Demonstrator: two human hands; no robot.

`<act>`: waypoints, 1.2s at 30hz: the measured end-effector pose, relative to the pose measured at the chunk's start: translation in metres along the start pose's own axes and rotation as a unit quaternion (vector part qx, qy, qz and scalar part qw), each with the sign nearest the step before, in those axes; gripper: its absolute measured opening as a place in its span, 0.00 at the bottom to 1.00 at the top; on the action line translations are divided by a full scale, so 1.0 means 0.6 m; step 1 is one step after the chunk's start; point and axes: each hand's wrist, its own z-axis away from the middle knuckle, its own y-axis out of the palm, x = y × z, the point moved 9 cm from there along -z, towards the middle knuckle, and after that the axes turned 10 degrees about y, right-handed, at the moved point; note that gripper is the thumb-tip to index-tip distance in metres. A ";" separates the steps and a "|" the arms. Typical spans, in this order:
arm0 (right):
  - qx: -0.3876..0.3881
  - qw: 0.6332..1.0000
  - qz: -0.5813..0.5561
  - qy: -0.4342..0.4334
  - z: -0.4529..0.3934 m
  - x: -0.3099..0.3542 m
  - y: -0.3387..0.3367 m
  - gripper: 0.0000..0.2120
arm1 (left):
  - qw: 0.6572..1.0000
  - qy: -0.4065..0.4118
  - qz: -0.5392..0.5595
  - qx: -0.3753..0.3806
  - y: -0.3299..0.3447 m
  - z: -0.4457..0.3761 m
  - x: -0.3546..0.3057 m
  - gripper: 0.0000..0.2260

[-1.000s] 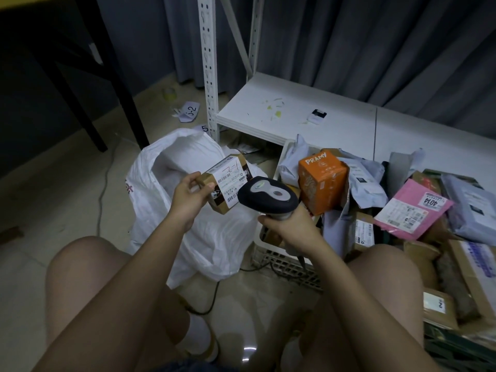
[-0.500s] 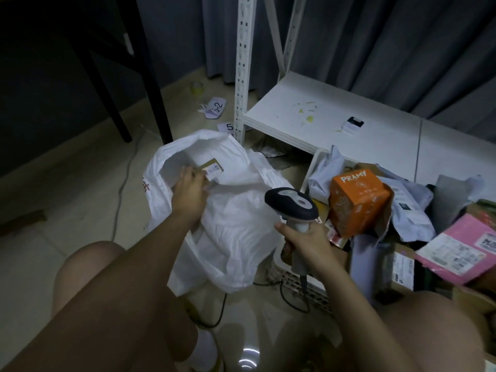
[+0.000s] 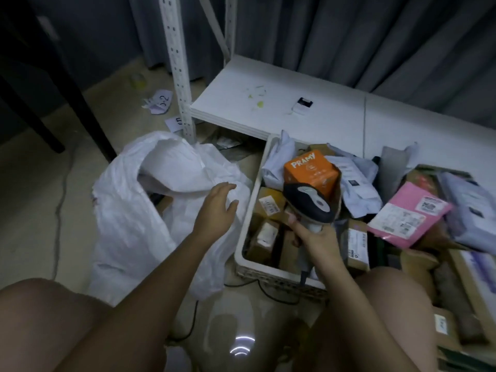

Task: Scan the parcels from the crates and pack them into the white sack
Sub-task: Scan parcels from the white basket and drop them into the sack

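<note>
The white sack (image 3: 128,218) lies open on the floor at the left, its mouth facing up. My left hand (image 3: 217,208) hovers empty over the sack's right side, fingers spread, between the sack and the crate. My right hand (image 3: 315,237) grips the handle of a black and grey barcode scanner (image 3: 308,202) above the white crate (image 3: 249,210). The crate holds several parcels: an orange PRAMY box (image 3: 308,170), brown cartons (image 3: 268,205) and grey mailer bags (image 3: 354,181). A pink mailer (image 3: 408,216) lies on the pile at the right.
A white metal shelf (image 3: 295,108) and its upright post (image 3: 179,76) stand behind the crate. Black table legs (image 3: 77,103) rise at the left. Paper scraps (image 3: 161,102) lie on the floor. The scanner's cable (image 3: 268,291) runs under the crate. My knees fill the bottom.
The small brown parcel left my left hand and went into the sack; the hand has drawn back out, empty, toward the crate. The scanner moved over the crate.
</note>
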 end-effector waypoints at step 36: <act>-0.105 0.990 -0.095 0.022 -0.006 -0.005 -0.053 0.17 | 0.994 0.016 0.045 0.095 0.010 0.102 0.001 0.54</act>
